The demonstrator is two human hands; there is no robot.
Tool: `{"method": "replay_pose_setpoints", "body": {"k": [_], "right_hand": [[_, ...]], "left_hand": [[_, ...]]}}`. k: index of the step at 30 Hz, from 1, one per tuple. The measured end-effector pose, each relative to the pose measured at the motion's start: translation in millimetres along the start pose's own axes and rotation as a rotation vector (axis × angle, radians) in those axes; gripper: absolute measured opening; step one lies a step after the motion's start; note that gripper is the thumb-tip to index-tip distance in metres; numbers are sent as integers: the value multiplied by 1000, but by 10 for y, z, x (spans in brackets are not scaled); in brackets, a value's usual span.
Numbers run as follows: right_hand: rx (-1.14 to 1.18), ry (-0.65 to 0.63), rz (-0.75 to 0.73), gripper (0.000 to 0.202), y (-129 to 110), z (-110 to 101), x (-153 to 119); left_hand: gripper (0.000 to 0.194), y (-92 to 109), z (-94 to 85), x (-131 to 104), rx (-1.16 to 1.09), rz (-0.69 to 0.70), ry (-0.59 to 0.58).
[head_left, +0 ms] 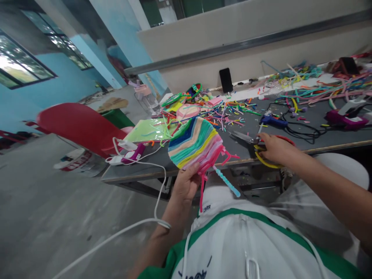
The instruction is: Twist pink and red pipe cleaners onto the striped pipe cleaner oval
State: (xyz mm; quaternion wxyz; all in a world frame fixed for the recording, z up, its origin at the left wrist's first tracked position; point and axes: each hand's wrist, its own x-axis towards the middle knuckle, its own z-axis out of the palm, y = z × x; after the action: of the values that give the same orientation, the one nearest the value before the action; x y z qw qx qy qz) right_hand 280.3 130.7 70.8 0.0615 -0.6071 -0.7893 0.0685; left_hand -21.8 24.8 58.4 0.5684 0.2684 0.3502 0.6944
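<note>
A round, striped piece made of coloured pipe cleaners [193, 141] is pinched at its lower edge by my left hand [187, 182]. Its bands run from dark blue through teal and yellow to pink, with loose pink ends on the right and below. A light blue twisted stick [228, 181] points down from its lower right. Over the table's front edge, my right hand [271, 149] is closed on scissors with red and yellow handles [269, 164]. Their blades point left toward the striped piece without touching it.
Cut pipe-cleaner pieces [229, 112] litter the grey table [247, 151]. A blue glue gun [274, 121] and black cables lie beyond my right hand. A black phone [226, 80] leans on the wall. A white cable [158, 193] crosses my left forearm. A red chair [75, 128] stands left.
</note>
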Motion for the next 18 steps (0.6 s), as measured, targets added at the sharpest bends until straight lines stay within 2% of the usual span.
{"method": "replay_pose_setpoints", "body": {"k": [2, 5, 6, 7, 9, 11, 13, 18], "right_hand": [[-96, -29, -20, 70, -28, -30, 34], [-70, 71, -82, 47, -189, -152, -69], [22, 133, -101, 38, -280, -196, -135], [167, 136, -141, 33, -385, -233, -207], [450, 84, -202, 34, -610, -273, -354], [619, 68, -226, 35, -805, -258, -468], [684, 53, -215, 34, -928, -204, -528], [716, -16, -161, 21, -951, -22, -495]], "left_hand": [[52, -17, 23, -2, 3, 8, -12], [56, -40, 70, -22, -30, 13, -3], [58, -46, 84, -33, -45, 9, 7], [59, -52, 96, -44, -59, 4, 17], [61, -62, 108, -67, -73, -7, 27], [58, -72, 104, -84, -57, -13, 12], [54, -81, 89, -93, -22, -8, -19], [47, -100, 60, -87, 45, -10, -30]]}}
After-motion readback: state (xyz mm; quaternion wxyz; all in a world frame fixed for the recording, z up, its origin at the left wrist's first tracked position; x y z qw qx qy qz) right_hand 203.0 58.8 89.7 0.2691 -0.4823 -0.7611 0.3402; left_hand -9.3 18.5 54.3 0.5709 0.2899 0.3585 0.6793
